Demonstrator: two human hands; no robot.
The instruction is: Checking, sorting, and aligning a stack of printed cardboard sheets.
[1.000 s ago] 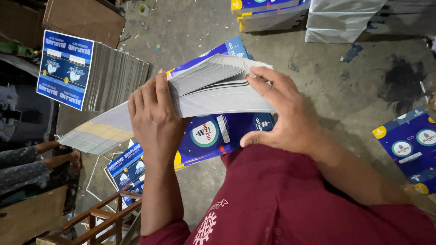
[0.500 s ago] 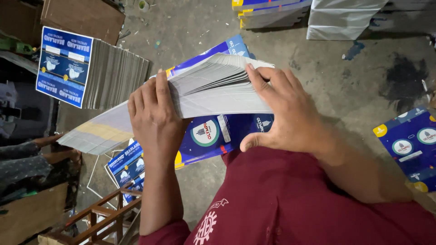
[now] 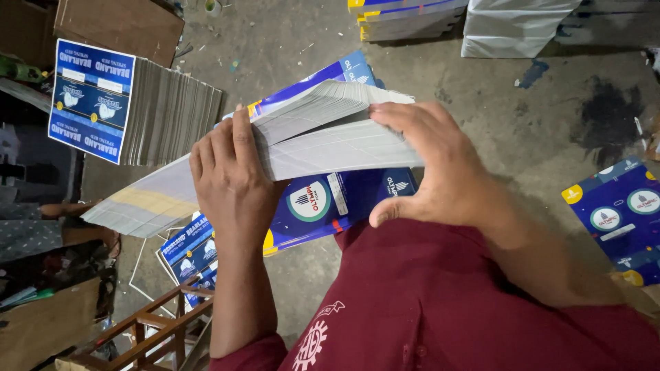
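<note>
A thick stack of flat printed cardboard sheets, grey on the upper side and blue underneath, is held in front of me, fanned at its right end. My left hand grips the stack from above near its middle, fingers over the far edge. My right hand holds the right end, fingers spread across the fanned edges and thumb below. The stack's left end juts down to the left, with a yellow band showing.
A tall stack of blue-faced sheets stands at the upper left. More blue sheets lie on the concrete floor at the right and below my left hand. White bundles sit at the top. A wooden frame is at the lower left.
</note>
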